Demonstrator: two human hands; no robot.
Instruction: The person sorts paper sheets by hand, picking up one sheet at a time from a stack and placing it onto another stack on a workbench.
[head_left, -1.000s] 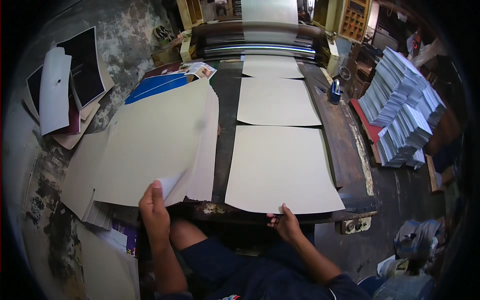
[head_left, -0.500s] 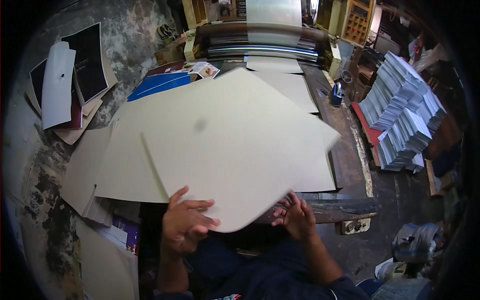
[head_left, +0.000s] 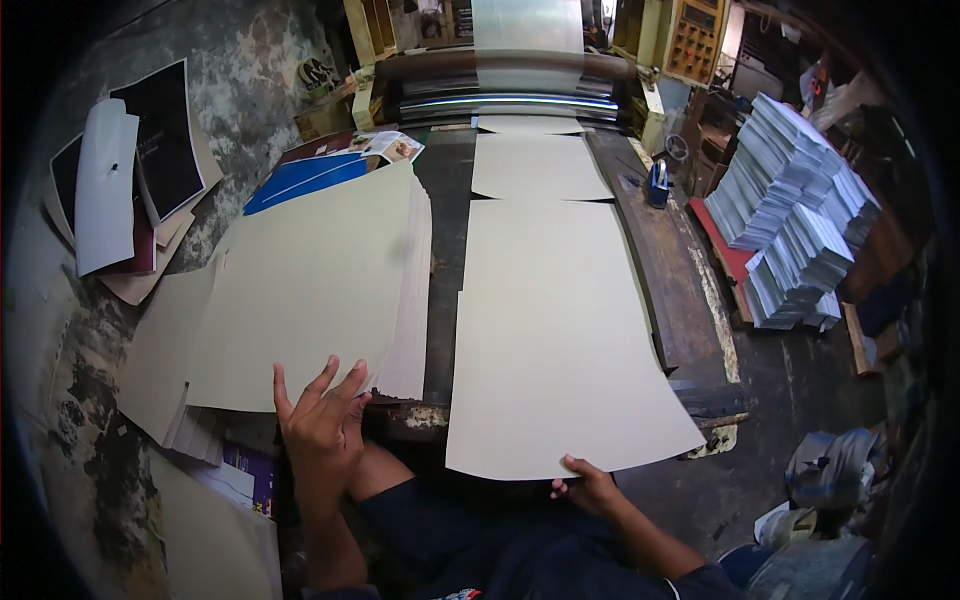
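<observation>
A large cream paper sheet (head_left: 560, 350) lies at the centre of the worktable, its near edge sticking out over the table's front. My right hand (head_left: 590, 484) grips that near edge, thumb on top and fingers beneath. Beyond it, more cream sheets (head_left: 540, 165) run in a line up to the rollers (head_left: 510, 103) of a machine. To the left rests a thick stack of cream sheets (head_left: 310, 290). My left hand (head_left: 325, 415) is at the stack's near right corner, fingers spread, holding nothing.
A blue printed sheet (head_left: 300, 185) lies behind the stack. On the table's right side stands a blue tape dispenser (head_left: 658, 184). Tall piles of folded paper (head_left: 790, 200) rise at the right. Large dark printed sheets (head_left: 175, 140) lean at the left wall. A control panel (head_left: 697, 38) is at the far right.
The top sheet, lifted and slanted over the stack before, now lies straight in line with the others. My right hand has closed on its near edge; my left hand has moved left, fingers spread.
</observation>
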